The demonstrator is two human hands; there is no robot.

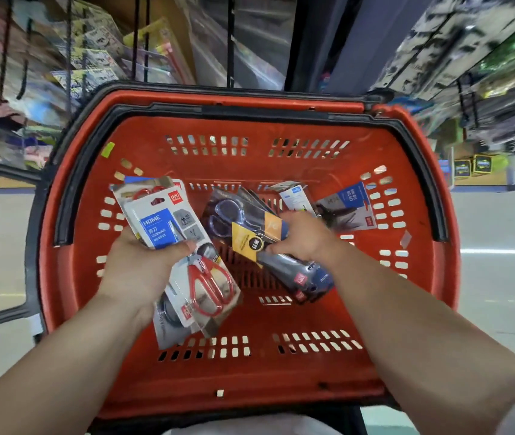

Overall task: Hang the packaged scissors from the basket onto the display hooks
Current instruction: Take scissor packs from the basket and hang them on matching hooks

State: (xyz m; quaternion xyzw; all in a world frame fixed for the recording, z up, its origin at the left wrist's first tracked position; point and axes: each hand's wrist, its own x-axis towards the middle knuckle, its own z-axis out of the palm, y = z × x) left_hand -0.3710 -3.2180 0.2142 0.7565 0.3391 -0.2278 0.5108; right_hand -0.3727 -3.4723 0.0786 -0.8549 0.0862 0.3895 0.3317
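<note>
Head view: above the red basket (250,387), the left hand (143,268) grips a stack of red-handled scissor packs (209,281) (blue HOME label uppermost). The right hand (305,235) curls its fingers (276,246) round a dark blue pack (246,243). Other packs (352,208) lie inside the basket.

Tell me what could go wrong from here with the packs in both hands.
1. The left hand grips several fanned scissors packs at one spot. The lower ones jut out past the hand and could slip back into the red basket.
2. The right hand grips the dark blue pack, which seems to overlap the purple-handled pack. Lifting it may drag that one along.
</note>
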